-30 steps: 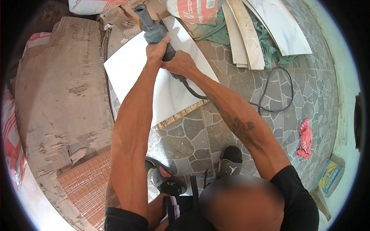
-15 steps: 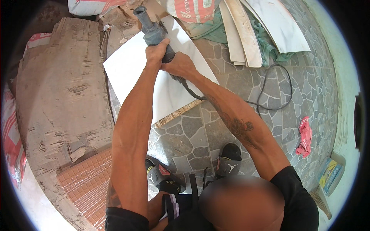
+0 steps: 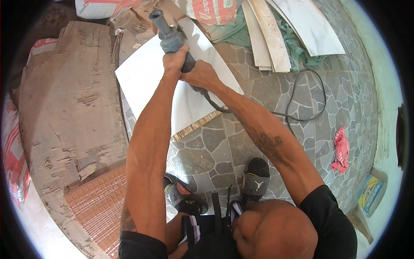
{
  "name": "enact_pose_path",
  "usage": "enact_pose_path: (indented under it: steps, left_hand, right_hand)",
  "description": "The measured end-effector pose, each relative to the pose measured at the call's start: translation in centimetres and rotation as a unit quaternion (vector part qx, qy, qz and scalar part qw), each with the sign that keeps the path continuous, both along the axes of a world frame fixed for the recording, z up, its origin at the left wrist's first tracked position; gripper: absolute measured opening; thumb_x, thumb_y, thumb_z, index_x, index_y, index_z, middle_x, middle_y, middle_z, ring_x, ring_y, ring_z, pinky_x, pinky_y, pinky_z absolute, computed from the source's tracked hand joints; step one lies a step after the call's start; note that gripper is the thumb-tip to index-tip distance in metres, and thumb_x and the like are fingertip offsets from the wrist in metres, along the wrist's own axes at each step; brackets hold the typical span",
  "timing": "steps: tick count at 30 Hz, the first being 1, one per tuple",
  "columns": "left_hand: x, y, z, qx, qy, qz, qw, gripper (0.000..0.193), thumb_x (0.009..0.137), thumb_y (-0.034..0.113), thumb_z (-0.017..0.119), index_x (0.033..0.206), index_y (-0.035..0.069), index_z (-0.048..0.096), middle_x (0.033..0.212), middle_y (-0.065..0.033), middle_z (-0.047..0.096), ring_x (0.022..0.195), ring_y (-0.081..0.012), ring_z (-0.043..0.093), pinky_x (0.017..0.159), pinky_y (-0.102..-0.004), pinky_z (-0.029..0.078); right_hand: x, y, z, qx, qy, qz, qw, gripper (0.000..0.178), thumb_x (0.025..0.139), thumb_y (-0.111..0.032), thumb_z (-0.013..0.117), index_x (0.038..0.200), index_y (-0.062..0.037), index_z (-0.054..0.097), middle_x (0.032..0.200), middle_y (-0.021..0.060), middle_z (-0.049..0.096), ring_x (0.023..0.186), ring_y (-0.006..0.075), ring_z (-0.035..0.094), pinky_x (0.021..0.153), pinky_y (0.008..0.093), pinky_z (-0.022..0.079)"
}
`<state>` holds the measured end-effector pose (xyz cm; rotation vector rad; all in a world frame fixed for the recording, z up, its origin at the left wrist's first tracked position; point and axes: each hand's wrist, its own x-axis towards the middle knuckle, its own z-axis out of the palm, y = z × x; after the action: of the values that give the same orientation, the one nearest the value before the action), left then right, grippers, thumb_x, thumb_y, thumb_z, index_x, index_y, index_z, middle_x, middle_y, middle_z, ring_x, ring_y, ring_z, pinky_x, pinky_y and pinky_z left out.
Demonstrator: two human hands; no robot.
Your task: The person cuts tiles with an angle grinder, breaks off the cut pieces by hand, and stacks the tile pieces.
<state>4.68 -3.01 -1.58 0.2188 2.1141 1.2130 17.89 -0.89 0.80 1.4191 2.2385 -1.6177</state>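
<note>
Grinder (image 3: 172, 40) edged back over tile (image 3: 187, 103), left hand (image 3: 174, 61), right hand (image 3: 201, 76) clasping.

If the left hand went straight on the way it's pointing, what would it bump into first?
Probably the grey head of the grinder that the left hand is holding, though depth is hard to judge.

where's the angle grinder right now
In the head view, the angle grinder is at the top, left of centre, over the white tile, gripped by the left hand and, nearer the cord, the right hand.
</note>
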Motion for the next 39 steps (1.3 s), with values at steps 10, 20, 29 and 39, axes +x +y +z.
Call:
enact_pose_path:
  steps: [10, 20, 29, 39]
  left_hand:
    - [0.7, -0.4, 0.1, -0.016, 0.009, 0.0, 1.0, 0.068, 0.068, 0.037, 0.081, 0.109, -0.016, 0.066, 0.111, -0.0224, 0.069, 0.101, -0.0287, 0.067, 0.089, -0.0361, 0.05]
    - [1.8, -1.0, 0.5, -0.022, 0.01, 0.002, 1.0, 0.069, 0.068, 0.037, 0.081, 0.109, -0.016, 0.066, 0.111, -0.0225, 0.069, 0.101, -0.0284, 0.067, 0.088, -0.0363, 0.051]
    - [2.2, -1.4, 0.8, -0.032, 0.021, 0.0, 0.999, 0.067, 0.07, 0.036, 0.081, 0.109, -0.016, 0.066, 0.111, -0.0225, 0.069, 0.1, -0.0285, 0.067, 0.089, -0.0369, 0.051]
    - [3.7, -2.1, 1.3, -0.018, 0.025, 0.002, 1.0, 0.067, 0.068, 0.036, 0.082, 0.107, -0.016, 0.066, 0.108, -0.0226, 0.069, 0.097, -0.0285, 0.067, 0.086, -0.0378, 0.051]
  right_hand:
    - [0.7, -0.4, 0.0, 0.001, -0.009, -0.003, 1.0, 0.077, 0.057, -0.061, 0.083, 0.096, 0.0041, 0.07, 0.097, 0.0199, 0.072, 0.093, 0.0323, 0.072, 0.079, 0.0396, 0.057]
    - [1.5, -1.1, -0.4, -0.002, 0.003, -0.006, 1.0, 0.078, 0.057, -0.061, 0.083, 0.098, 0.0043, 0.068, 0.097, 0.0196, 0.072, 0.093, 0.0322, 0.072, 0.08, 0.0399, 0.057]
    - [2.0, -1.4, 0.0, -0.008, -0.009, -0.002, 1.0, 0.079, 0.057, -0.061, 0.083, 0.098, 0.004, 0.067, 0.097, 0.0192, 0.072, 0.093, 0.0321, 0.072, 0.079, 0.0399, 0.057]
    - [3.0, -2.0, 0.2, -0.011, -0.006, 0.004, 1.0, 0.077, 0.058, -0.06, 0.083, 0.097, 0.0044, 0.068, 0.096, 0.0198, 0.072, 0.092, 0.0326, 0.072, 0.079, 0.0402, 0.057]
